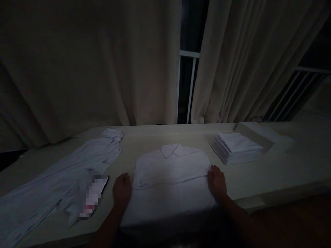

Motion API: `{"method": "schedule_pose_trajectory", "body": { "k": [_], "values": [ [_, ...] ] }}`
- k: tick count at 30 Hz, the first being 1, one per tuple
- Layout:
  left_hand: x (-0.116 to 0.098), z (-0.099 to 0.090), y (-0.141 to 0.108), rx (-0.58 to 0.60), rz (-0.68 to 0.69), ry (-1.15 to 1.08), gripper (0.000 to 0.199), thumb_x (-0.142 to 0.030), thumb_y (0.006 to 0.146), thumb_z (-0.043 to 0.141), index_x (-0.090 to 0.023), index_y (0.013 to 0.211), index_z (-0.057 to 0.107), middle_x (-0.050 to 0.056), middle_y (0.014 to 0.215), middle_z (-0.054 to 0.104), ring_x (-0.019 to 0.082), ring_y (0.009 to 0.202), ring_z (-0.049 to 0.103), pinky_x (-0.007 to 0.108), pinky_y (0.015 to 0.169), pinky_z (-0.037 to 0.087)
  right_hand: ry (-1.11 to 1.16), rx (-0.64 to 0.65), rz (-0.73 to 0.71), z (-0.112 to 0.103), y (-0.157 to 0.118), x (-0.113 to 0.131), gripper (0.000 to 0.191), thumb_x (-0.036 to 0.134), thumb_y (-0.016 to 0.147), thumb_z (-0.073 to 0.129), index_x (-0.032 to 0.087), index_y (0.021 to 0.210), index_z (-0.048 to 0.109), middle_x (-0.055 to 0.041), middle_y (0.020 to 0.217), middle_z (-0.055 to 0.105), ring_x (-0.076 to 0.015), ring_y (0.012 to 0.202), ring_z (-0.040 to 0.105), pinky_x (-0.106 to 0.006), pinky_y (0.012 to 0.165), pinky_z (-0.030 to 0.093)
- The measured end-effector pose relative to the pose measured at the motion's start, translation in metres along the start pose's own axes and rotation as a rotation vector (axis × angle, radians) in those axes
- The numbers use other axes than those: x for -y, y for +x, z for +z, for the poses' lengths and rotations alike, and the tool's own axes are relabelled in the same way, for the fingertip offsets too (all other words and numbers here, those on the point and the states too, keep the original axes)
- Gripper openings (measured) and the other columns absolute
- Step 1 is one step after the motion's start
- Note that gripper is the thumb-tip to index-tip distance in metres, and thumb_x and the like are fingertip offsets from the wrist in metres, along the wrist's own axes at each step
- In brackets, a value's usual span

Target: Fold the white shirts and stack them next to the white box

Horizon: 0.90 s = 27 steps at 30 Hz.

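Basically, a partly folded white collared cloth shirt (pixel 170 168) lies centred on a pale flat tabletop (pixel 190 136), left hand (pixel 122 189) and right hand (pixel 216 181) apart at opposite edges, probably keeping it even. Can't tell if either's pinching fabric.

We saw shirt (pixel 168 168) in plain white, folded stack (pixel 236 146) and loose garment (pixel 85 158) matching; tabletop (pixel 248 179) was pale cream, curtains (pixel 150 62) plain beige-brown, railing (pixel 190 54) white, phone (pixel 93 197) black-edged.

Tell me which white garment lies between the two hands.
The middle shirt, partly folded with its collar showing; the loose garment lies beyond the left hand, the folded stack beyond the right hand.
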<state>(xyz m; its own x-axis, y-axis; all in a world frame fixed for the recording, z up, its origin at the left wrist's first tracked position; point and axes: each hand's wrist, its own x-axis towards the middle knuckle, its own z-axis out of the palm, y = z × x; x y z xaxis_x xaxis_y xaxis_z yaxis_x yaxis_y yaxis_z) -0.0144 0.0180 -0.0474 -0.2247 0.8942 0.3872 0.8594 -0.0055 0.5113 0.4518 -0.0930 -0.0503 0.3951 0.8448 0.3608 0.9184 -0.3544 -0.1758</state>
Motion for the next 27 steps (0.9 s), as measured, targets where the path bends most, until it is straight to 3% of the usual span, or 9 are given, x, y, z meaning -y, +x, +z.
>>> {"method": "schedule_pose_trajectory", "body": {
  "k": [3,7,13,17,19,22,25,27],
  "values": [
    [-0.005,0.001,0.002,0.119,0.104,-0.015,0.06,-0.054,0.088,0.03,-0.015,0.125,0.055,0.012,0.127,0.06,0.024,0.115,0.056,0.037,0.1,0.042,0.006,0.036,0.003,-0.004,0.0,0.002,0.054,0.037,0.1,0.016,0.012,0.139,0.045,-0.0148,0.146,0.042,-0.0257,0.137,0.031,-0.043,0.112,0.015],
    [-0.006,0.013,0.009,0.268,0.236,0.158,0.07,-0.062,0.081,0.038,-0.013,0.129,0.053,0.013,0.138,0.053,0.03,0.127,0.047,0.043,0.108,0.033,-0.026,0.092,0.014,-0.008,0.001,0.005,0.048,0.033,0.099,0.023,0.014,0.135,0.049,-0.0142,0.143,0.045,-0.025,0.135,0.033,-0.043,0.111,0.016],
    [0.005,0.023,0.01,0.285,0.268,0.277,0.068,-0.057,0.086,0.028,-0.012,0.133,0.05,0.012,0.142,0.049,0.029,0.133,0.041,0.044,0.112,0.026,-0.051,0.097,0.013,-0.011,-0.005,0.005,0.047,0.032,0.099,0.025,0.014,0.135,0.049,-0.015,0.143,0.044,-0.0256,0.135,0.032,-0.044,0.11,0.017],
    [0.006,0.023,0.015,0.317,0.283,0.345,0.068,-0.052,0.088,0.023,-0.008,0.133,0.049,0.016,0.142,0.048,0.03,0.131,0.042,0.046,0.109,0.03,-0.037,0.159,-0.001,-0.021,0.005,0.002,0.047,0.036,0.098,0.028,0.015,0.132,0.053,-0.0151,0.144,0.044,-0.0279,0.135,0.033,-0.046,0.11,0.018],
    [-0.008,0.026,0.018,0.283,0.333,0.389,0.066,-0.048,0.089,0.023,-0.005,0.131,0.05,0.019,0.141,0.048,0.032,0.132,0.041,0.048,0.108,0.029,-0.022,0.149,-0.048,-0.027,0.019,0.003,0.049,0.038,0.098,0.028,0.015,0.135,0.049,-0.0135,0.148,0.039,-0.0274,0.138,0.029,-0.045,0.111,0.016],
    [-0.046,0.037,0.024,0.221,0.467,0.381,0.064,-0.046,0.089,0.023,-0.006,0.134,0.047,0.018,0.147,0.041,0.031,0.136,0.034,0.048,0.111,0.024,-0.01,0.166,-0.118,-0.032,0.049,0.01,0.056,0.041,0.099,0.025,0.011,0.144,0.037,-0.0136,0.152,0.031,-0.0256,0.141,0.023,-0.041,0.113,0.013],
    [-0.087,0.053,0.033,0.269,0.513,0.347,0.072,-0.055,0.088,0.025,-0.005,0.137,0.042,0.019,0.149,0.037,0.031,0.138,0.032,0.046,0.111,0.026,-0.006,0.27,-0.217,-0.027,0.082,0.025,0.06,0.044,0.099,0.023,0.007,0.146,0.033,-0.0155,0.153,0.028,-0.0261,0.142,0.021,-0.04,0.113,0.015],
    [-0.1,0.064,0.043,0.296,0.508,0.363,0.078,-0.06,0.086,0.025,-0.005,0.138,0.041,0.021,0.149,0.036,0.034,0.137,0.032,0.048,0.108,0.027,0.01,0.311,-0.314,-0.019,0.103,0.037,0.062,0.046,0.099,0.022,0.008,0.147,0.031,-0.0145,0.153,0.027,-0.0262,0.142,0.02,-0.04,0.113,0.015]
  ]
}}
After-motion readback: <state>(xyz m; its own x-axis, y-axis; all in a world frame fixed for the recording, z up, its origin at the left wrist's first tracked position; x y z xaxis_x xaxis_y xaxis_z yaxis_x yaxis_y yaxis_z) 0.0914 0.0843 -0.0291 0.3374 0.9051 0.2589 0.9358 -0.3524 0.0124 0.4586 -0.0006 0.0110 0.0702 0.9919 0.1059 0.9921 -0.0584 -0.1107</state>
